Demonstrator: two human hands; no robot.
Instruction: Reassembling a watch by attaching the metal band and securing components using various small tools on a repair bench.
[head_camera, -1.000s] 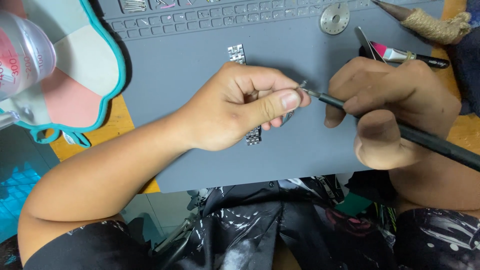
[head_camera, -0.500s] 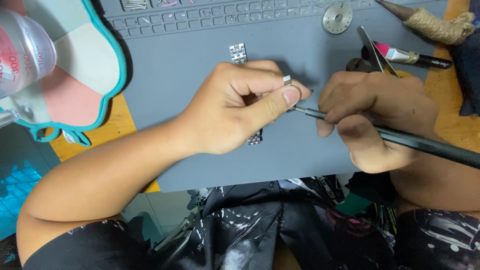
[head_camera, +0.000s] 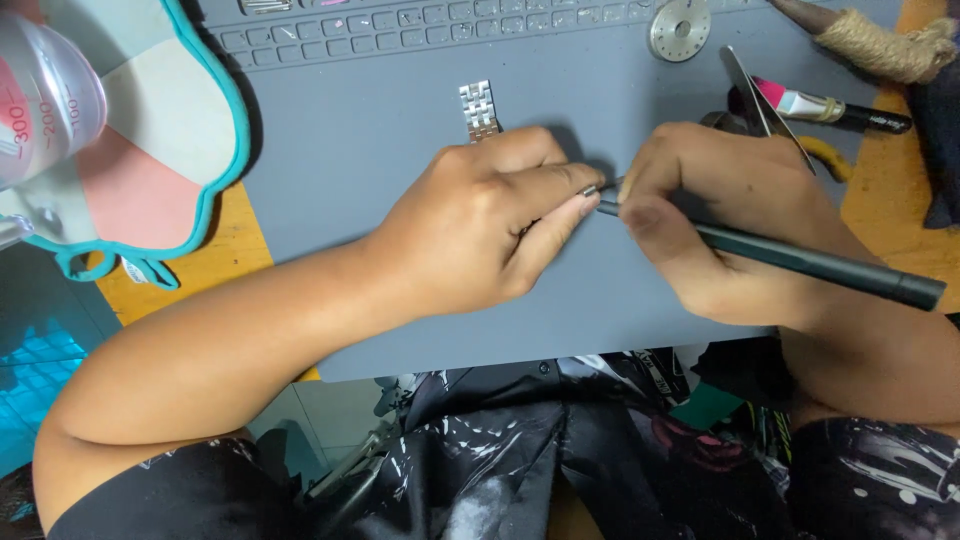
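So the left hand (head_camera: 480, 225) is curled over a metal watch band (head_camera: 479, 110) on the grey mat (head_camera: 350, 150), thumb and forefinger pressed together on a tiny metal bit right at the tip of the tool. Only the far end of the band sticks out above the knuckles, the rest is under the hand. The right hand (head_camera: 720, 225) has its fingers closed around a black pen-like tool (head_camera: 800, 262), tip touching that pinch point.

What could go wrong imo: the tip sits right against the left fingertips, so if it skids off the metal it jabs a finger or scratches the link. And that small bit could pop out of the pinch and vanish on the mat or into the lap.

Compared with half a second back, the hands have closed up, the right one slid left toward the left thumb, and the tool lies flatter. Band end looks to be in the same spot on the mat
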